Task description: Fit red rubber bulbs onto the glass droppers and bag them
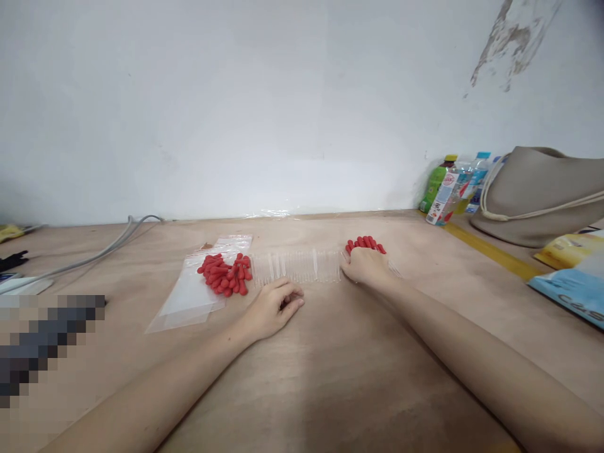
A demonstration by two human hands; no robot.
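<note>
A row of clear thin tubes (pixel 306 265), apparently glass, lies side by side on the wooden table. At its left end is a pile of red rubber bulbs (pixel 226 275), partly over clear zip bags (pixel 186 299). My left hand (pixel 278 306) rests in front of the row, loosely curled, a gap between thumb and fingers, and nothing visible in it. At the row's right end my right hand (pixel 368 265) is closed, knuckles up, its fingertips hidden. Just behind it, several red-bulbed droppers (pixel 365 243) lie together, their clear tubes partly covered by the hand.
Drink bottles (pixel 443 189) stand at the back right beside a grey-beige bag (pixel 542 195). Yellow and blue packages (pixel 569 292) lie at the right edge. A grey cable (pixel 106 248) runs across the left, and a white wall (pixel 236 113) rises behind the table (pixel 302 371).
</note>
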